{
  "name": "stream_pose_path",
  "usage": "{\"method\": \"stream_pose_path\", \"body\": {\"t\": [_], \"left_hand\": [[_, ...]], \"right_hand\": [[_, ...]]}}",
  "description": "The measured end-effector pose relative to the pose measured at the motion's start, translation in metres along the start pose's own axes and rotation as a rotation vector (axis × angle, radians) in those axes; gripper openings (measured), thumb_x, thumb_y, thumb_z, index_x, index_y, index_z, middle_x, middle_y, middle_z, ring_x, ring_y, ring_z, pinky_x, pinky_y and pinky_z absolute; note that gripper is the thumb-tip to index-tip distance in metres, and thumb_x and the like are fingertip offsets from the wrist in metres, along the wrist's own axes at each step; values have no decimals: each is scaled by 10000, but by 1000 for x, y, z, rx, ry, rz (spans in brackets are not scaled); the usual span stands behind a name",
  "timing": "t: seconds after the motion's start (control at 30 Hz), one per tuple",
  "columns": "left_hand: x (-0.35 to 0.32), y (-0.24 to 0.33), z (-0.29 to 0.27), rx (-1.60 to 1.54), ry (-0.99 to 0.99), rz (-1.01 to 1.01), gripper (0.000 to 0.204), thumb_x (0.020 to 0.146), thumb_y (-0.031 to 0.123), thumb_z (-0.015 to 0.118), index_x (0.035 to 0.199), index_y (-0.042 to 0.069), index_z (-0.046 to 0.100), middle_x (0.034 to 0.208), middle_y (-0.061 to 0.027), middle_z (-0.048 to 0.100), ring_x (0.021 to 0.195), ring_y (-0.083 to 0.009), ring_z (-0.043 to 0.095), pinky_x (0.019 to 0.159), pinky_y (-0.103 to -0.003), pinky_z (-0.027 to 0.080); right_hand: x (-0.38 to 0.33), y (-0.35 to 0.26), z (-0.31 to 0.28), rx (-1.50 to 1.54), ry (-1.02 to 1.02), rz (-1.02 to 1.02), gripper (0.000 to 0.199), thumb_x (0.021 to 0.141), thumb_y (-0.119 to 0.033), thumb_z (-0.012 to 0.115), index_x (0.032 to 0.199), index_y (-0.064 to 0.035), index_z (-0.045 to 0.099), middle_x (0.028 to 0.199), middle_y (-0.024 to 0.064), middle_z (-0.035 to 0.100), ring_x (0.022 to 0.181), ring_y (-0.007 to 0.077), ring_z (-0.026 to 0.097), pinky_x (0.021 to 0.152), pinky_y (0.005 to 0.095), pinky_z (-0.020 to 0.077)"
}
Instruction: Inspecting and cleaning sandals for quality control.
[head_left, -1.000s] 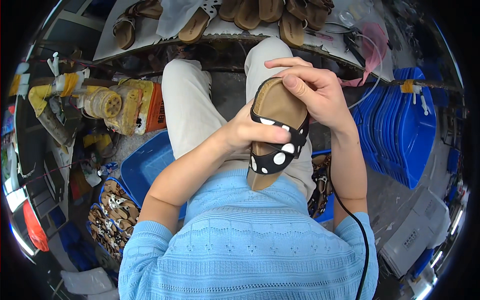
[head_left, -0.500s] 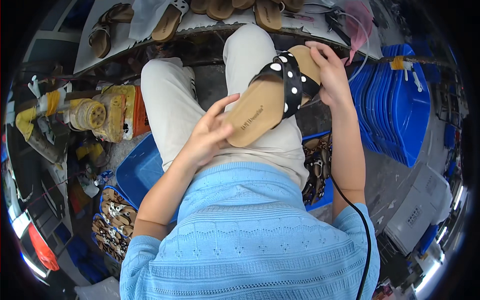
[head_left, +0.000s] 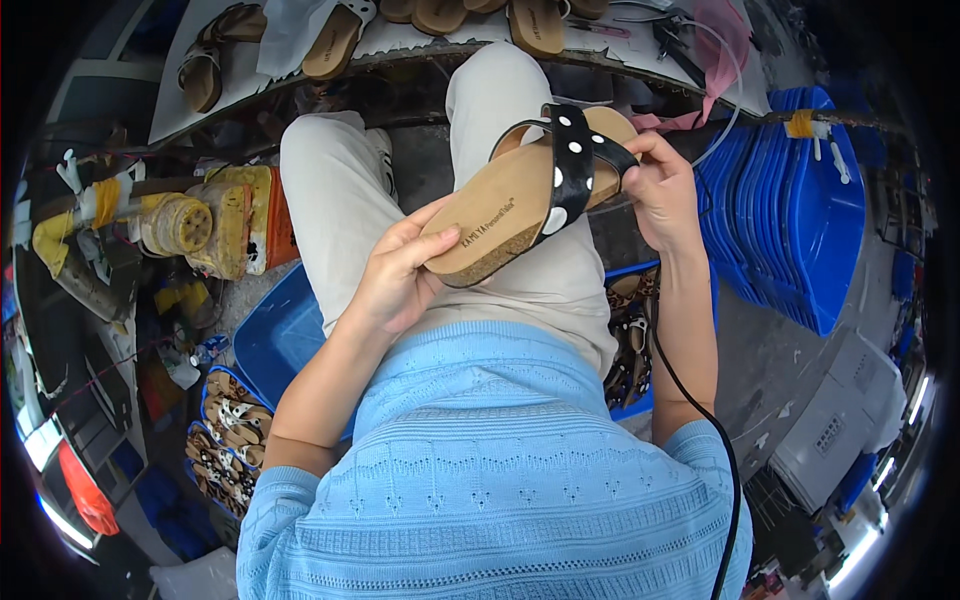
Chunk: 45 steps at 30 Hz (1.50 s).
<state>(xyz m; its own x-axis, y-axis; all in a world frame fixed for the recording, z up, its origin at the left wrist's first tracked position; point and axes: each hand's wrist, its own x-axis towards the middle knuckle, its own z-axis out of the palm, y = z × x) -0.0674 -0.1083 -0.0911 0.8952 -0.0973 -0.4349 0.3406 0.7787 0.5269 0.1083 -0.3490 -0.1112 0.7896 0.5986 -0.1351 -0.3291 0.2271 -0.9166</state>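
A sandal with a tan footbed, a cork sole edge and black straps with white dots is held above my lap. My left hand grips its heel end, thumb on the footbed and fingers underneath. At the toe end, my right hand pinches the sandal by the side of the front strap. The footbed faces up and the cork side toward me shows. Part of the right fingers is hidden by the strap and sole.
Ahead stands a workbench with several sandals, a pink bag and tools. Stacked blue trays are at right. A blue bin and crates of sandals lie left. A black cable runs along my right arm.
The sandal has tilted, so its cork side now shows. My left hand has closed round the heel; my right hand has moved lower, from the toe tip to the strap's side.
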Motion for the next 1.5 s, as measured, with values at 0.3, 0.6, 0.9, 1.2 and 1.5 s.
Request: {"method": "stream_pose_path", "body": {"t": [0.3,0.6,0.9,1.2,1.5], "left_hand": [[-1,-3,27,273,90,107,486,982,244,465,1371,-25,358,1280,-171,516,1162,-234,546,901,-356,520],[25,-14,12,712,248,575,733,756,41,765,1335,-21,322,1231,-168,457,1076,-206,566,760,-264,533],[26,-11,10,684,209,688,749,777,-72,684,1403,-17,277,1281,-171,440,1160,-242,529,892,-309,514],[26,-6,6,640,192,712,769,786,-94,642,1431,-31,230,1339,-182,399,1228,-252,475,956,-356,476],[29,4,4,444,206,697,824,777,-6,727,1437,-19,234,1297,-174,453,1224,-249,471,911,-324,489]], "right_hand": [[-6,8,1,-198,374,128,220,886,-200,674,790,-16,603,743,64,626,624,124,615,473,274,514],[-25,9,17,56,389,175,193,922,-149,612,828,20,608,826,91,633,643,150,636,593,316,598],[-35,12,13,137,375,207,151,932,-118,588,827,-10,589,750,62,638,600,220,676,625,349,600],[-43,-2,30,131,256,120,406,950,-58,497,1317,73,381,1117,200,605,697,286,692,597,318,608],[-43,6,20,177,299,250,448,968,-111,478,1365,66,366,1163,202,611,696,269,699,537,265,595]]}}
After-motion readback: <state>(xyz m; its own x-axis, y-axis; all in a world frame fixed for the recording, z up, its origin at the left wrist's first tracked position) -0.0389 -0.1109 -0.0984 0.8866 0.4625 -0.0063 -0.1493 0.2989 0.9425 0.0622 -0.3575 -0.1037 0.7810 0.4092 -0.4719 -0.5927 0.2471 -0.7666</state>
